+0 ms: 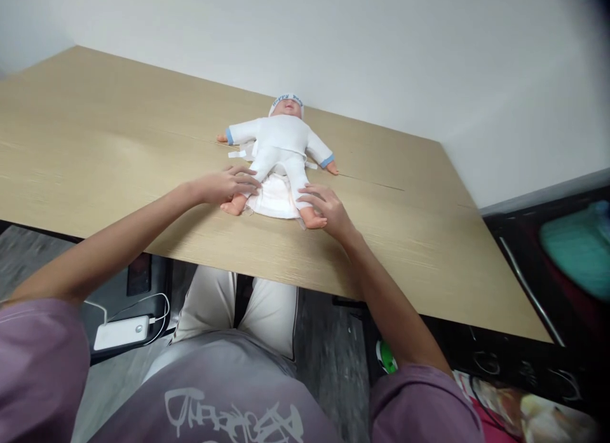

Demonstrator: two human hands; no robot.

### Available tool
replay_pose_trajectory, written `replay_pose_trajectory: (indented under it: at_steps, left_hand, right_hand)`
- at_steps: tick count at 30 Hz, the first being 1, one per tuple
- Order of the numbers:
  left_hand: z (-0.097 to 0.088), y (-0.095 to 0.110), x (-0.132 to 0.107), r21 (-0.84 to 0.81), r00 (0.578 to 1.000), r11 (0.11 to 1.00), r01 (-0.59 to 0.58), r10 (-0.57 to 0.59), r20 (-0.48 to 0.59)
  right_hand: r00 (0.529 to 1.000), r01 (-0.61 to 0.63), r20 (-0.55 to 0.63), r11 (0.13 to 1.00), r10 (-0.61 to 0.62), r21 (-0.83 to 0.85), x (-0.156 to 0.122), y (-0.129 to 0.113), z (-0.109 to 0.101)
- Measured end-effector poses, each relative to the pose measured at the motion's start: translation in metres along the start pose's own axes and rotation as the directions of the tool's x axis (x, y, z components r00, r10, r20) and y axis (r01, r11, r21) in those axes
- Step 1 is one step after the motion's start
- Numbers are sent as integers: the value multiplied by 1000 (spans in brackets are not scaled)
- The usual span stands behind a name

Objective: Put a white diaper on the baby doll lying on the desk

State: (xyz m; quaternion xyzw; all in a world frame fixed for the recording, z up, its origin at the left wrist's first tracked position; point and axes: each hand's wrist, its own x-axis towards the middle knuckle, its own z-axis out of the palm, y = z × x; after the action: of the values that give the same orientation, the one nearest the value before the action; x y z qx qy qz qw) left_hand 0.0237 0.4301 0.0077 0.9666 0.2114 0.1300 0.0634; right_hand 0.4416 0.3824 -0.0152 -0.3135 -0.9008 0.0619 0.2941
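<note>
A baby doll (283, 135) in a white suit with blue cuffs and a printed headband lies on its back on the wooden table (143, 138), arms spread. Beneath its hips and between its legs is an opened white diaper (274, 198), its tabs (237, 154) sticking out at the sides. My left hand (233, 182) rests on the doll's leg on the left, fingers stretched out and slightly apart. On the other leg, near the knee, lies my right hand (326, 204), its fingers spread and a little bent. Neither hand grasps the diaper.
A white wall stands behind the table. Below its front edge at left, a white power bank (121, 332) with a cable and a dark phone (139, 274) lie on a black surface. At right are a teal object (579, 249) and a black frame beside the table.
</note>
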Motion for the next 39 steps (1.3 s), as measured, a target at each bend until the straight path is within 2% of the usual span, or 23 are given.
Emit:
replay_pose_trajectory:
  at_steps: [4, 7, 10, 13, 17, 20, 22, 25, 27, 32, 36, 39]
  left_hand:
    - [-3, 1, 2, -89, 996, 994, 69, -63, 60]
    - [-8, 10, 6, -131, 987, 983, 131, -117, 111]
    - [-10, 28, 13, -133, 981, 974, 182, -171, 94]
    - [-6, 47, 20, -57, 965, 964, 259, -257, 41]
    - [5, 63, 28, 101, 952, 947, 304, -306, 1]
    - [10, 67, 32, 164, 946, 932, 322, -324, -17]
    - [9, 66, 34, 143, 942, 931, 336, -334, -44]
    - [3, 59, 36, 17, 934, 938, 346, -343, -97]
    - [-4, 50, 39, -101, 922, 930, 353, -364, -132]
    - [-26, 16, 58, -406, 843, 830, 383, -494, -213]
    - [-34, -26, 91, -463, 780, 812, 356, -530, -331]
    - [-29, -62, 117, -564, 717, 739, 367, -612, -335]
  right_hand:
    - [994, -71, 85, 997, 71, -9, 5, -2, -4]
    - [985, -104, 137, 994, 100, 24, 10, 0, -9]
    - [981, -136, 151, 984, 119, 113, 12, 2, -15]
    - [974, -182, 166, 968, 154, 170, 11, -4, -21]
    - [975, -175, 143, 984, 169, 29, 5, -29, -15]
    - [980, -156, 100, 978, 170, -136, -1, -50, 2]
    - [979, -189, 47, 965, 200, -181, -3, -58, 15]
    - [961, -276, -68, 948, 268, -156, 0, -56, 28]
    - [944, -320, -119, 942, 308, -101, 9, -48, 28]
    - [898, -370, -215, 923, 385, 108, 48, -16, 13]
    - [855, -361, -327, 915, 402, 181, 91, 32, 9]
    - [844, -396, -279, 884, 457, 250, 123, 79, 19]
